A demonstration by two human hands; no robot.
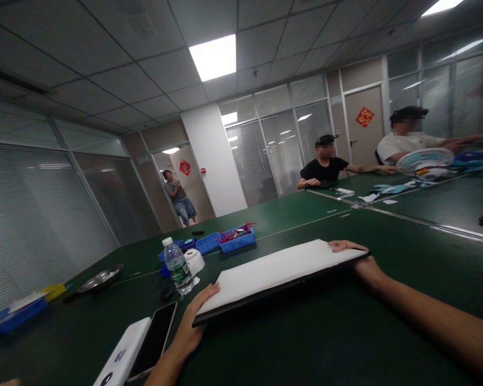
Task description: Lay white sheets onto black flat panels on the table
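Observation:
A flat white rectangular panel with a black edge [279, 271] is held above the green table, tilted so that its right end is higher; I cannot make out exactly what it is. My left hand [194, 316] grips its near left corner, thumb on the white face and the other fingers underneath. At the right end my right hand [365, 264] has its thumb on top and its fingers hidden below. Beside my left forearm lie a dark-screened smartphone [155, 338] and a long white box [123, 354].
A water bottle [178, 268], a white roll-like object [194, 261] and a black mouse [167, 293] stand left of the panel. Beyond are blue trays [237, 244], one with red pieces. A metal dish [100, 280] sits left. Two people sit across the table [386, 252]; another stands in the doorway.

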